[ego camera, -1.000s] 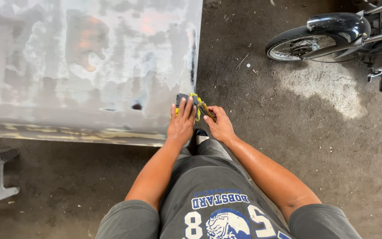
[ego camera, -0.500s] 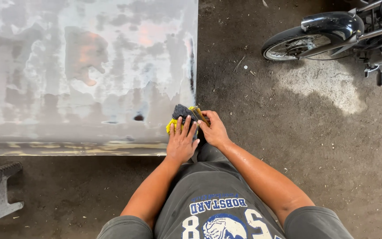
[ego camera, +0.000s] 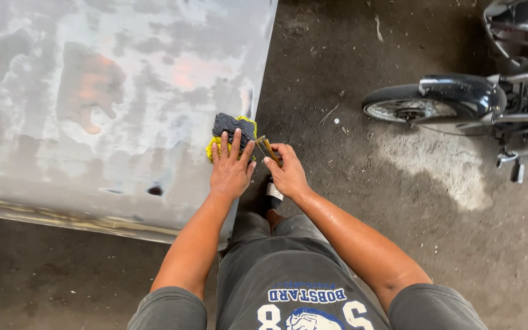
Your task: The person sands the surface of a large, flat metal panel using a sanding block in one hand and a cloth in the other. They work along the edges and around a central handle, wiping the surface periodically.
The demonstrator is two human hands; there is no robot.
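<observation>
Here, taking the grey sanded metal panel (ego camera: 93,91) as the landmark, everything in play sits at its right-hand edge, close to the near corner. Furthest left is the panel's broad bare face, patchy and dull, with a small dark hole (ego camera: 155,190) near its lower edge. Next comes the left hand (ego camera: 231,171), lying flat on the panel just inside that right edge, fingers spread apart and pressing down on a yellow pad under a dark crumpled cloth (ego camera: 232,131); the pad lies straight ahead of the fingertips, away from the person, its long axis roughly across the panel edge rather than along it. Just right of the panel's edge, off the metal and over the dirt floor (ego camera: 349,73), is the right hand (ego camera: 287,174), fingers curled together around a thin brownish strip-like piece (ego camera: 267,148) that slants up toward the pad; what it is I cannot tell. The left hand is the one on the pad; the right hand is close beside it but not touching it. Well apart from the panel, far right, stands a motorcycle (ego camera: 459,101).
</observation>
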